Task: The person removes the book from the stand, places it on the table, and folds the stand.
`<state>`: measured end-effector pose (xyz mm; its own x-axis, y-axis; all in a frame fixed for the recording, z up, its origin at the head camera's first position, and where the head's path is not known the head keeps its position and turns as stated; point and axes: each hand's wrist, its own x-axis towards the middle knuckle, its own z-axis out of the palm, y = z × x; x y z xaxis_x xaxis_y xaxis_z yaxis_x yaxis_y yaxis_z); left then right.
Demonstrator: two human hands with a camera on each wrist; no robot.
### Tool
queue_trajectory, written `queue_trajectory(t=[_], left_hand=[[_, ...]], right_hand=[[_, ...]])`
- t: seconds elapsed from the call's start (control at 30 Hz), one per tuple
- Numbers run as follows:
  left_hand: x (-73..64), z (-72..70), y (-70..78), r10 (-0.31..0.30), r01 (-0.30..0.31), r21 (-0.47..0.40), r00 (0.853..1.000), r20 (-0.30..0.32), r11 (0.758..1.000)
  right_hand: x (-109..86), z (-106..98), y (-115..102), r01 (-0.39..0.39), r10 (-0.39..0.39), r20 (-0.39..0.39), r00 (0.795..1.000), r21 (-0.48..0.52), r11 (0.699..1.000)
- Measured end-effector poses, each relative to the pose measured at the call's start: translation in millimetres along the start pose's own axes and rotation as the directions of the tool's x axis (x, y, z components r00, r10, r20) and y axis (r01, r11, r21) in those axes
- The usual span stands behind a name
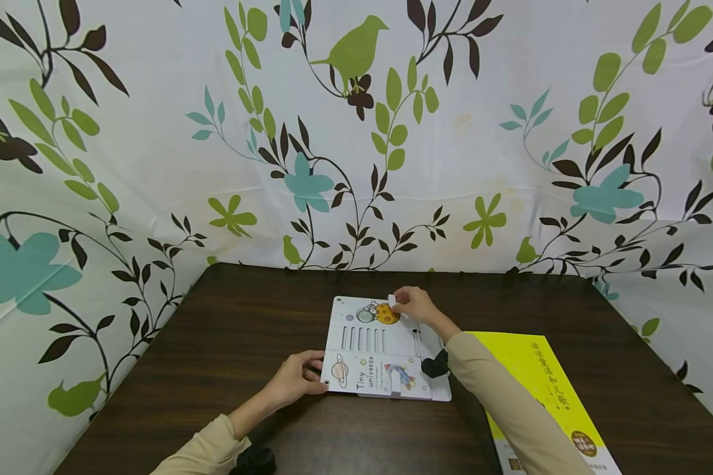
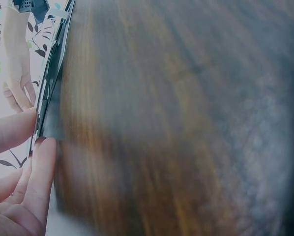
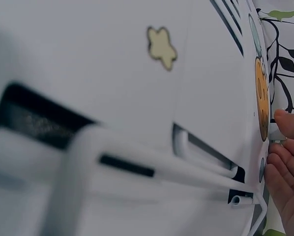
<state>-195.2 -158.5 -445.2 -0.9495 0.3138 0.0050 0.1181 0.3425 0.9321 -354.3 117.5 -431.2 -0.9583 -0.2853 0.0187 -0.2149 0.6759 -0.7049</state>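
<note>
A white book stand (image 1: 401, 343) printed with planets, a rocket and "Tiny universe" lies on the dark table, a row of slots cut through its panel. At its lower left corner my left hand (image 1: 297, 381) grips the edge between thumb and fingers; the left wrist view shows those fingers (image 2: 41, 177) around the thin edge. My right hand (image 1: 414, 305) pinches a small white tab (image 1: 392, 300) at the stand's top edge, beside the orange moon drawing. Close up in the right wrist view are the stand's slots and a white folded part (image 3: 122, 162).
A yellow book (image 1: 517, 356) with a white lower band lies to the right, partly under my right sleeve (image 1: 499, 396). Behind the brown table (image 1: 261, 310) hangs a white cloth (image 1: 154, 165) with leaves and birds. A black wrist camera (image 1: 436, 364) overlaps the stand's right side.
</note>
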Motion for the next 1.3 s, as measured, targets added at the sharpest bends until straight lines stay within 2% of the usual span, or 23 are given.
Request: queue_trajectory(t=[0.33, 0.63, 0.67, 0.83, 1.03, 1.3], left_hand=[[1.2, 1.7, -0.1, 0.014, -0.014, 0.013, 1.0, -0.004, 1.0], [-0.4, 1.5, 4.1, 0.012, -0.012, 0.011, 1.0, -0.01, 1.0], [1.0, 1.0, 0.3, 0.011, -0.011, 0.01, 1.0, -0.008, 1.0], [2.2, -0.6, -0.5, 0.017, -0.017, 0.011, 1.0, 0.001, 1.0], [1.7, -1.4, 1.3, 0.028, -0.028, 0.021, 1.0, 0.002, 0.999], [4.3, -6.6, 0.2, 0.032, -0.034, 0.061, 0.999, 0.033, 0.998]], right_hand=[[-5.6, -3.2, -4.0, -0.022, 0.021, 0.007, 1.0, 0.007, 1.0], [-3.0, -0.1, -1.2, -0.039, 0.039, -0.003, 0.999, 0.005, 0.999], [-3.0, -0.1, -1.4, -0.039, 0.039, -0.001, 0.999, 0.007, 0.999], [-5.0, -2.3, -3.0, -0.037, 0.037, 0.013, 0.999, 0.02, 0.999], [-14.4, -11.3, -5.0, 0.0, -0.001, 0.027, 1.0, 0.037, 0.999], [-36.0, -38.6, -7.0, 0.095, -0.096, 0.045, 0.994, 0.02, 0.995]])
